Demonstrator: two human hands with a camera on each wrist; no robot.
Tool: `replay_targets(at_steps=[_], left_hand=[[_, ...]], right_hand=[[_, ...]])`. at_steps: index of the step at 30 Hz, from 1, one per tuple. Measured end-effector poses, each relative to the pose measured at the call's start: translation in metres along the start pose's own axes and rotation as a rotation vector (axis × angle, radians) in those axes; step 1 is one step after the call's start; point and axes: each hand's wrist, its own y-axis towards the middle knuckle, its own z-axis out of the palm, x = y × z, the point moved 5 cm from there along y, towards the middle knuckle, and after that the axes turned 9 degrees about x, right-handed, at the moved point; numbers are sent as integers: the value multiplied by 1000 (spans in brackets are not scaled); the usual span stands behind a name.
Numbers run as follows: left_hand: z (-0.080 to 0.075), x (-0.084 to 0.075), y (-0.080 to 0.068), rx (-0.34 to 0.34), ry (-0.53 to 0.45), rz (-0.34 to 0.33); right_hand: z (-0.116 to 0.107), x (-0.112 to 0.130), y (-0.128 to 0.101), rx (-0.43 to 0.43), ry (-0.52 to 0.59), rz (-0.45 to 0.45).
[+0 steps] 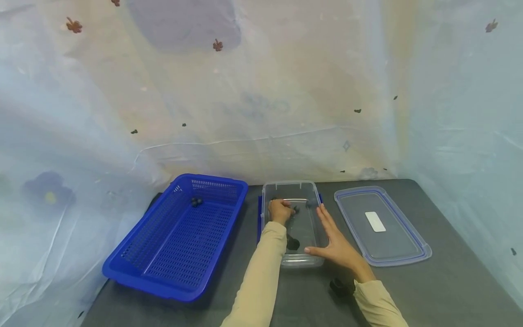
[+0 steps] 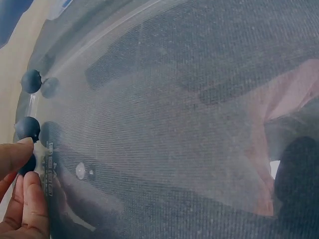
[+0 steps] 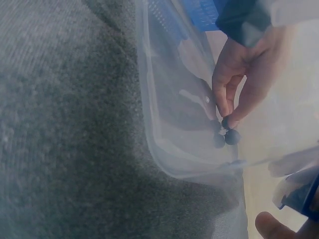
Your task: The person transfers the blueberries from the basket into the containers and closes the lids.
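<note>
A clear plastic container [image 1: 291, 183] stands on the grey table. My left hand [image 1: 286, 210] reaches inside it and pinches a small dark ball [image 3: 226, 122] between thumb and fingertips. In the left wrist view the pinched ball [image 2: 27, 164] lies next to two more dark balls [image 2: 29, 127] near the container's end wall. My right hand [image 1: 332, 237] lies flat and open against the container's right side, thumb at its near corner. Another dark object [image 1: 292, 243] lies on the container floor nearer to me.
A blue perforated basket [image 1: 163, 268] sits to the left, with small dark balls [image 1: 196, 201] at its far end. The container's clear lid [image 1: 402, 247] lies flat to the right. A printed sheet hangs behind and beside the table.
</note>
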Motion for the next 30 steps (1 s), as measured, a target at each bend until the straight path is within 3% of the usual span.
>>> replay_targets(at_steps=[7, 14, 18, 25, 30], left_hand=[[-2, -2, 0, -27, 5, 2], [-9, -10, 2, -30, -79, 25], [-14, -20, 4, 0, -146, 90], [-27, -36, 7, 98, -353, 231], [-45, -49, 3, 117, -363, 306]], right_hand=[[0, 0, 2, 5, -10, -5], [-1, 2, 0, 6, -3, -11], [-1, 2, -1, 2, 0, -9], [-1, 0, -1, -3, -1, -14], [-1, 0, -2, -5, 4, -16]])
